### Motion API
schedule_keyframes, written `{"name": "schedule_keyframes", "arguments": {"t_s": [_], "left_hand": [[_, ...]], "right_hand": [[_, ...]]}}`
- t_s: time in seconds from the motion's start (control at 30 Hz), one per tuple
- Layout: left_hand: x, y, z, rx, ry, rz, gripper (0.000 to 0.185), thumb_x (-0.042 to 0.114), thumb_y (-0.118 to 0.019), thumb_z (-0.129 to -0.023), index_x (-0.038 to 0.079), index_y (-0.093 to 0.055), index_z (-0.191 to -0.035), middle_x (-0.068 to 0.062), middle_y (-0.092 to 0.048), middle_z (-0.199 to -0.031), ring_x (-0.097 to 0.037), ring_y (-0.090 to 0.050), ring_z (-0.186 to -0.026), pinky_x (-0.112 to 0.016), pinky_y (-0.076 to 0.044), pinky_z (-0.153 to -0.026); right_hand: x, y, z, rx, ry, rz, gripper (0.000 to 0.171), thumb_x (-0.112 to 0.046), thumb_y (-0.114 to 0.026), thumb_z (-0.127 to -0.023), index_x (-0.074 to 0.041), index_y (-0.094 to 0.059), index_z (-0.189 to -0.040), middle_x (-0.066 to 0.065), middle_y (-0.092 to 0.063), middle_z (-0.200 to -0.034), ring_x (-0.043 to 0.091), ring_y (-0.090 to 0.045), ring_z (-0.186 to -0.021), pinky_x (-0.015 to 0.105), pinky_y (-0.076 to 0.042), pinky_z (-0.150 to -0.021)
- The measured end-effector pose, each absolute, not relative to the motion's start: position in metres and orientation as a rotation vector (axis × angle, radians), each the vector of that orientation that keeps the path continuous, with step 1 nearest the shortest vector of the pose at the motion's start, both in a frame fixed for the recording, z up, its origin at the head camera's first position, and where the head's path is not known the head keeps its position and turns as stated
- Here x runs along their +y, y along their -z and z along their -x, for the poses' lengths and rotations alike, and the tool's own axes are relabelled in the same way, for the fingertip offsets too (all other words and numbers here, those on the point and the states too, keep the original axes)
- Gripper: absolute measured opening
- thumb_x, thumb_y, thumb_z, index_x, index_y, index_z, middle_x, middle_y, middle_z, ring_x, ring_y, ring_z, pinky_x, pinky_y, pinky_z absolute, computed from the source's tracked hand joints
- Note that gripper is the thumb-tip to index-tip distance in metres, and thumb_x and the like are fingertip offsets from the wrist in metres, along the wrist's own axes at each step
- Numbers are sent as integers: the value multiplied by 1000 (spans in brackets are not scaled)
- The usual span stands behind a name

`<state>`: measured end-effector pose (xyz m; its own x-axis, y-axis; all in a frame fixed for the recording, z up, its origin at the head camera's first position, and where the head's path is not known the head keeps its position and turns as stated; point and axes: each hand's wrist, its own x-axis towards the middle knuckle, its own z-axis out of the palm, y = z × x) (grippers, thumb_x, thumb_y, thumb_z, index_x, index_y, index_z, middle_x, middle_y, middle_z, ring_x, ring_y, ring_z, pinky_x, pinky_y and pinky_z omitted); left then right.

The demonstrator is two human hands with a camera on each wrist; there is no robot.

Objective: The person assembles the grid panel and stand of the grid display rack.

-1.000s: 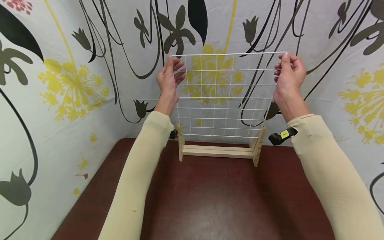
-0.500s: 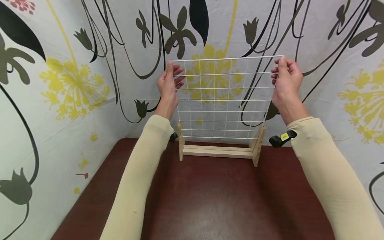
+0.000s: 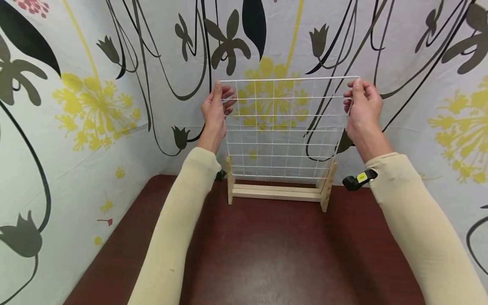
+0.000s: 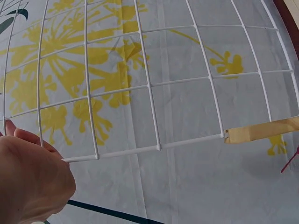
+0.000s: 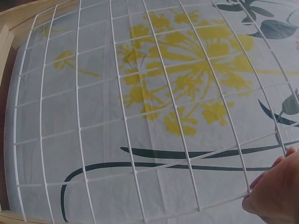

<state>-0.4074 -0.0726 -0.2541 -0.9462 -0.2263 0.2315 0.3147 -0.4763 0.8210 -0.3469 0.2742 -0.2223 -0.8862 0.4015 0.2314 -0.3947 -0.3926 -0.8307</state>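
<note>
A white wire grid panel (image 3: 273, 115) stands upright between my two hands in the head view. My left hand (image 3: 214, 114) grips its left edge near the top corner, thumb in front and fingers behind. Opposite it, my right hand (image 3: 364, 108) pinches the right edge close to the upper corner. Below, the panel's lower part sits between the side posts of a light wooden stand (image 3: 276, 193). In the left wrist view, a wooden post (image 4: 261, 130) meets the wire edge. The right wrist view shows the grid reaching down toward the wooden frame (image 5: 5, 44).
The stand rests on a dark red-brown table (image 3: 259, 250) near its back edge. Behind it hangs a white cloth (image 3: 152, 106) printed with yellow flowers and dark stems. A small black device (image 3: 358, 179) is strapped at my right wrist.
Both hands have lowered the top of the grid panel a little, and its bottom edge has come down slightly between the posts. The stand has stayed in place.
</note>
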Motion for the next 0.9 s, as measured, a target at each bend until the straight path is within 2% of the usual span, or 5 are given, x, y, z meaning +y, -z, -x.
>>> {"name": "schedule_keyframes", "arguments": {"t_s": [0.3,0.6,0.9], "left_hand": [[-73,259,404,-1419,2442,131,44,59,-64,-98,18,-77,-97,3,-79,-93,-15,-79,-84,-26,-55,-68],[-73,264,403,-1486,2420,99,45,60,-61,-99,18,-76,-94,4,-79,-91,-11,-78,-76,-29,-53,-68],[-74,268,402,-1495,2442,109,47,61,-62,-98,17,-76,-92,3,-80,-94,-16,-80,-80,-28,-56,-69]], "right_hand": [[275,230,347,-1348,-2260,-23,18,-23,-67,-105,-7,-71,-99,4,-66,-80,16,-55,-67,22,-45,-59],[275,239,349,-1361,-2188,-6,18,-21,-67,-104,-7,-73,-95,2,-68,-75,13,-57,-63,21,-47,-58],[278,245,351,-1349,-2168,-10,18,-20,-67,-105,-7,-74,-94,2,-69,-75,12,-59,-61,20,-49,-58]]}}
